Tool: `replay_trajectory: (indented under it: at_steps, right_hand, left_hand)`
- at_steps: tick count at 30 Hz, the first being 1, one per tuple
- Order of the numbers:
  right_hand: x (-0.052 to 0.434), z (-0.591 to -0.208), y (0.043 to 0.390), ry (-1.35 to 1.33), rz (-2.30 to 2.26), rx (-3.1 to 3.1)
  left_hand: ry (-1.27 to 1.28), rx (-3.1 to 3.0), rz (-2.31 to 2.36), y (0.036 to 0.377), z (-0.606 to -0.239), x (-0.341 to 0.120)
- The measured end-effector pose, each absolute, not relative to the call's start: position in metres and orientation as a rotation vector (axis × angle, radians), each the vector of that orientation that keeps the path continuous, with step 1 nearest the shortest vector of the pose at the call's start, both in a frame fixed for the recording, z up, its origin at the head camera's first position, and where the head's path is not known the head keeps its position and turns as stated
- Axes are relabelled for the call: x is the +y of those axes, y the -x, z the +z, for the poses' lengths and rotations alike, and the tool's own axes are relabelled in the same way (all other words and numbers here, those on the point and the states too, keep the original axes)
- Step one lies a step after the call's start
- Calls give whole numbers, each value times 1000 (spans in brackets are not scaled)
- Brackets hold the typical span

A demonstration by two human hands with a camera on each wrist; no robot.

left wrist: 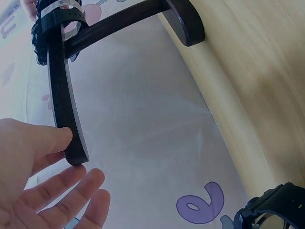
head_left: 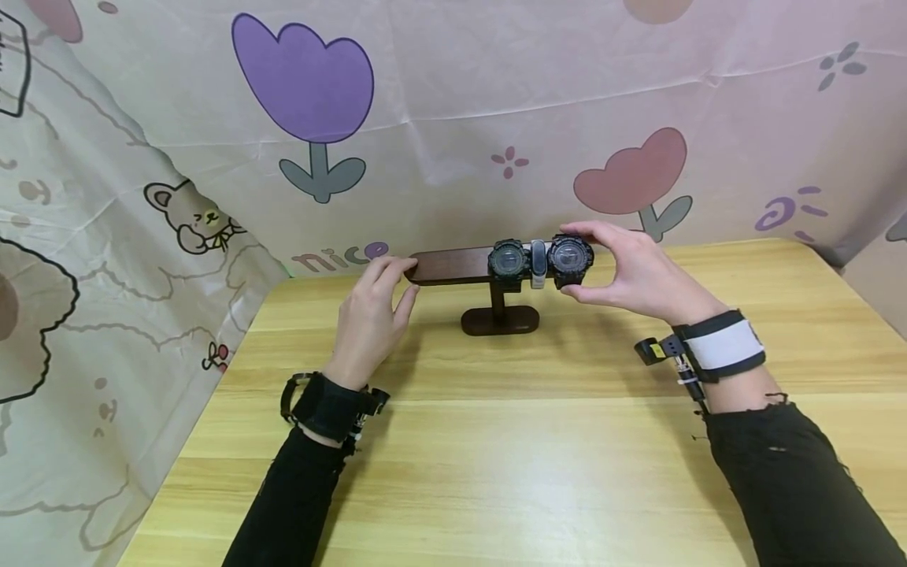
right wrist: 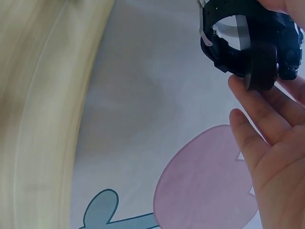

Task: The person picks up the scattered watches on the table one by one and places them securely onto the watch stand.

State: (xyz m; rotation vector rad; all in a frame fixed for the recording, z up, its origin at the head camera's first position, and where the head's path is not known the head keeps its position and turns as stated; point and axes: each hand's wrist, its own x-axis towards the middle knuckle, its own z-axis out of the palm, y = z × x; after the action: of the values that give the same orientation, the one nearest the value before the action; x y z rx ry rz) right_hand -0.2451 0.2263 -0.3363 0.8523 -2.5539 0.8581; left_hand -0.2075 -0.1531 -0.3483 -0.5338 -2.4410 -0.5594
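A dark brown wooden watch stand [head_left: 453, 265] stands near the table's far edge, a bar on a post with an oval base. My left hand [head_left: 370, 321] pinches the bar's left end; the left wrist view shows the thumb [left wrist: 66, 136] against it, other fingers spread below. Around the bar's right half sit a black watch [head_left: 508, 261], a slim watch with a pale band [head_left: 538, 262] and, at the right end, another black watch [head_left: 570, 258]. My right hand [head_left: 641, 272] holds this last watch between thumb below and fingers above. Its closed strap [right wrist: 224, 12] loops round the bar.
The light wooden table [head_left: 496, 457] ends just behind the stand. A printed cloth [head_left: 453, 94] with flowers hangs behind it, and another cloth [head_left: 92, 315] covers the left side. Both wrists wear black bands with small cameras.
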Motion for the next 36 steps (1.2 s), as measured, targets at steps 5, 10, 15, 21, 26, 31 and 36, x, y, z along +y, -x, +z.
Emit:
replay_trajectory:
  at_steps: [5,10,15,21,26,31,36]
  right_hand:
    - [227,-335,245,-866,847,-2541]
    - [227,-335,244,-873,832,-2541]
    - [227,-334,242,-871,825,-2550]
    - [227,-332,238,-869,816,-2552]
    - [226,-331,238,-889,810,-2526]
    - [226,-329,236,-921,798,-2480]
    - [225,-324,232,-940,788,-2433]
  left_hand:
    - [547,-2432,-565,208,-347,-153]
    - [549,-2429,-564,208,-347,-153]
    - [551,-2428,-562,208,-347,-153]
    - [552,-2433,-555,207,-348,-154]
    - [551,-2431,-548,207,-347,-154]
    - [557,-2431,-547,205,-346,-154]
    - [574,-2425,-556,203,-342,-153]
